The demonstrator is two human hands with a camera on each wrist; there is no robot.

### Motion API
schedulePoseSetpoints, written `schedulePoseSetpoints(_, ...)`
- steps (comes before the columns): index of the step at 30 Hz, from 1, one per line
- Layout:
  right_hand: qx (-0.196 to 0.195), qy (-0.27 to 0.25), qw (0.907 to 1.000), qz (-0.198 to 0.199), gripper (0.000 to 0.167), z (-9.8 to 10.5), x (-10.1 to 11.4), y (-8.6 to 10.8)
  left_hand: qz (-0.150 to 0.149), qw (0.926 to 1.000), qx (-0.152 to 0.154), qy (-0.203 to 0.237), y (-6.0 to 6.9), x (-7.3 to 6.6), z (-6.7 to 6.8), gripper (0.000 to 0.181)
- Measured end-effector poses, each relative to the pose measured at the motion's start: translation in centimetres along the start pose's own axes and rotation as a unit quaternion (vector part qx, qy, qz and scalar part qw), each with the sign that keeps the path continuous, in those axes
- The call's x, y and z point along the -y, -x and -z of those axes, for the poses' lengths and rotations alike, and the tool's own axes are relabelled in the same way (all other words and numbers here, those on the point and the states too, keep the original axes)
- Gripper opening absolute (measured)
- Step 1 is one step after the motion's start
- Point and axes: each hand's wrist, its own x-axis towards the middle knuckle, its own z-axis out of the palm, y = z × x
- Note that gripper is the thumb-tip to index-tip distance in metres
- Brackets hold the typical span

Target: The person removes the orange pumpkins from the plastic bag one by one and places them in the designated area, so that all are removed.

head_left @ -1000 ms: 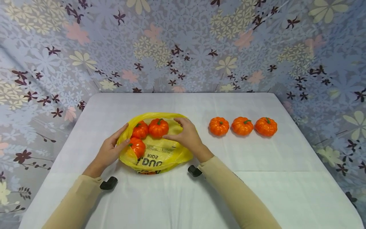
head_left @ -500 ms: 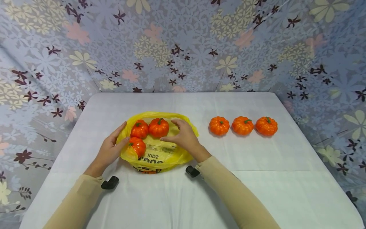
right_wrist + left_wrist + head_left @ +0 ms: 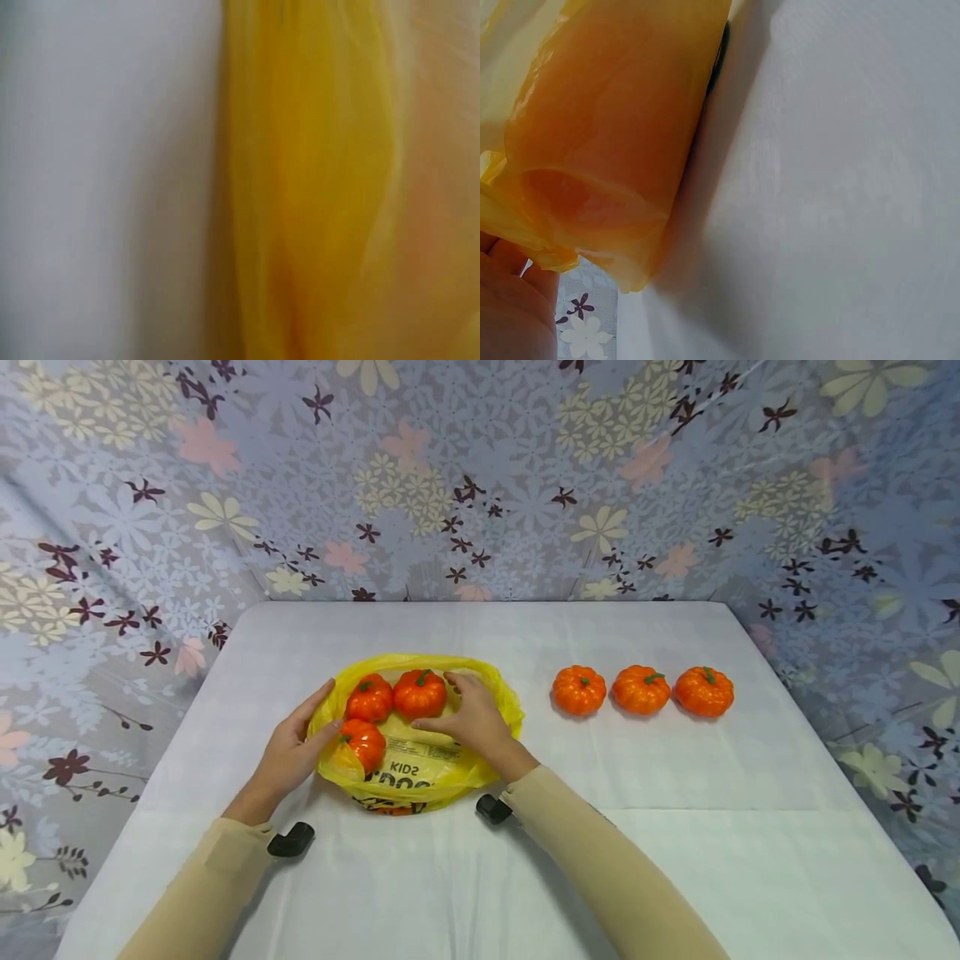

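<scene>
A yellow plastic bag (image 3: pixel 420 792) lies on the table with its mouth spread wide. Inside it are three small orange pumpkins: one at back left (image 3: pixel 369 699), one beside it at the back (image 3: pixel 420 695), and one at front left (image 3: pixel 365 745). My left hand (image 3: pixel 288 750) holds the bag's left rim, thumb over the inner side and fingers outside. In the left wrist view, part of that hand (image 3: pixel 514 307) shows below the bag. My right hand (image 3: pixel 474 714) is inside the mouth, thumb and fingers apart, just right of the back pumpkin. The right wrist view is blurred.
To the right of the bag, three more orange pumpkins stand in a row: a left one (image 3: pixel 579 691), a middle one (image 3: pixel 641 690) and a right one (image 3: pixel 704 692). A white cloth covers the table (image 3: pixel 675 877). Floral fabric (image 3: pixel 480 477) rises behind it.
My right hand has moved left, further into the bag and closer to the back pumpkin. The bag's right rim now spreads outside that wrist. My left hand stays almost where it was.
</scene>
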Motion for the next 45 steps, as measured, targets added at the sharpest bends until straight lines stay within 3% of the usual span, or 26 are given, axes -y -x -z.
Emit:
schedulePoseSetpoints(6,0.006,-0.006,0.9998,-0.020,0.100,-0.7,0.5,-0.5,0.010,0.9999,-0.005,-0.011,0.0,0.0,0.3,0.062)
schedulePoseSetpoints(24,-0.011,0.026,0.9990,-0.034,0.096,-1.8,0.2,-1.1,-0.014,0.9999,-0.008,-0.001,0.1,0.1,0.5,0.060)
schedulePoseSetpoints(32,-0.013,0.006,0.9989,-0.044,0.083,-1.9,0.4,-0.8,-0.011,0.9999,-0.010,-0.006,0.2,0.1,0.5,0.060)
schedulePoseSetpoints(45,-0.014,-0.021,0.9989,-0.038,0.083,-1.1,0.5,0.2,-0.008,0.9998,-0.010,-0.013,0.1,-0.1,0.5,0.061)
